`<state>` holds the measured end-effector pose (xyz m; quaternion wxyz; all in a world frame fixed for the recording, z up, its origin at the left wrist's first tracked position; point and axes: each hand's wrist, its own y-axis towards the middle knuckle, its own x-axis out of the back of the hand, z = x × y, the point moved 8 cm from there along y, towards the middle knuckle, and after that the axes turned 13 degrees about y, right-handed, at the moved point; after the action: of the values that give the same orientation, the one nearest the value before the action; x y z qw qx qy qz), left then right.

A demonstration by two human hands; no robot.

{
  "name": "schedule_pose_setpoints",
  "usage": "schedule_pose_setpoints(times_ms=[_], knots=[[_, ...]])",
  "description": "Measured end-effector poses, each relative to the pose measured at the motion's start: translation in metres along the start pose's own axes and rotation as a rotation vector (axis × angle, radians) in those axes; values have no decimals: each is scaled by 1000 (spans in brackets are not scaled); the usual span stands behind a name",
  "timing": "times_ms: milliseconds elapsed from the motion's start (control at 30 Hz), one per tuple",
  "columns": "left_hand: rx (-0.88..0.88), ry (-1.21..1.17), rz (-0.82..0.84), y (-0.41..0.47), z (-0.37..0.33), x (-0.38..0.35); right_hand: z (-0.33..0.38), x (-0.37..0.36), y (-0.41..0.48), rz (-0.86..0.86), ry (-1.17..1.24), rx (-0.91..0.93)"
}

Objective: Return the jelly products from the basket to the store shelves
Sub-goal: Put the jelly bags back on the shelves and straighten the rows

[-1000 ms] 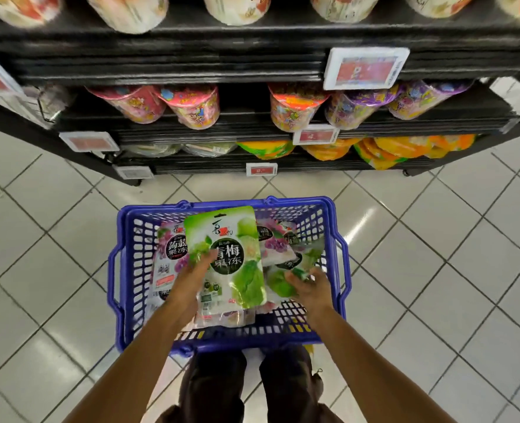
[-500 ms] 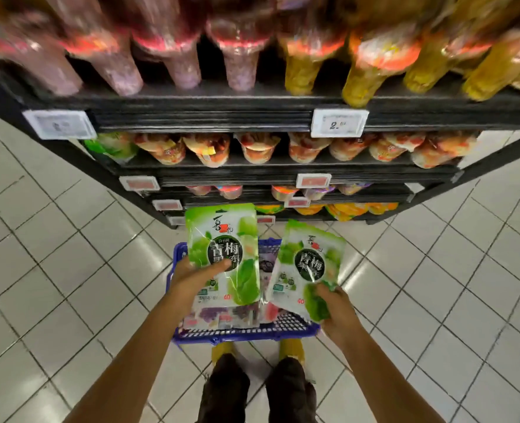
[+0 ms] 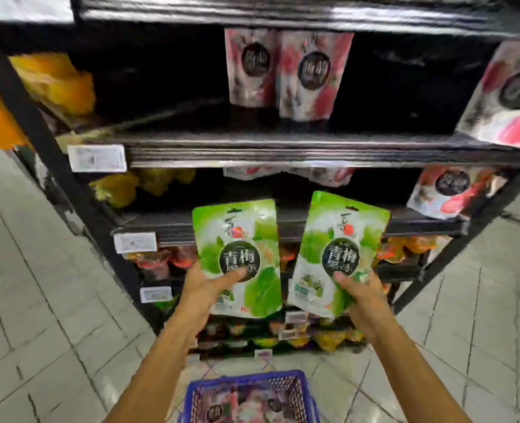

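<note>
My left hand (image 3: 205,290) grips a green jelly pouch (image 3: 240,239) by its lower left, thumb across the front. A second green jelly pouch (image 3: 338,236), tilted slightly right, is held at its lower right by my right hand (image 3: 361,296). Both pouches are raised upright in front of the black store shelves (image 3: 283,151). The blue basket (image 3: 301,389) sits on the floor at the bottom centre, with pink and purple pouches (image 3: 249,403) lying inside it.
Red-and-white pouches (image 3: 310,74) stand on the upper shelf, more at the right (image 3: 509,96). Yellow packs (image 3: 54,83) sit at the left. Jelly cups (image 3: 329,338) fill the lowest shelves. White price tags (image 3: 97,158) line the shelf edges. Grey tiled floor (image 3: 39,300) lies on both sides.
Both hands lifted the green pouches out of the basket and up in front of the shelves. My view has tilted upward, so the basket dropped to the bottom edge.
</note>
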<state>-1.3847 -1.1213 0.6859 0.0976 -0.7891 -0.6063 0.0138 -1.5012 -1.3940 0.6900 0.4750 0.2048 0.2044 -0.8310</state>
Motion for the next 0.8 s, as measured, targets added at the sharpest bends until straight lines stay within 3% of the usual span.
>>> schedule_pose_setpoints(times_ms=[200,333,633,800], knots=[[-361,-22,17,-9,-178,10,158,-69,-15,58,-128,323],[-543,-16,26,-20,-281,7,251,-102,-29,112,-81,536],[-774,62,69,-50,-467,-41,446,-156,-46,113,-100,899],[-760,71,51,-42,-529,-79,529,-184,-15,65,-175,893]])
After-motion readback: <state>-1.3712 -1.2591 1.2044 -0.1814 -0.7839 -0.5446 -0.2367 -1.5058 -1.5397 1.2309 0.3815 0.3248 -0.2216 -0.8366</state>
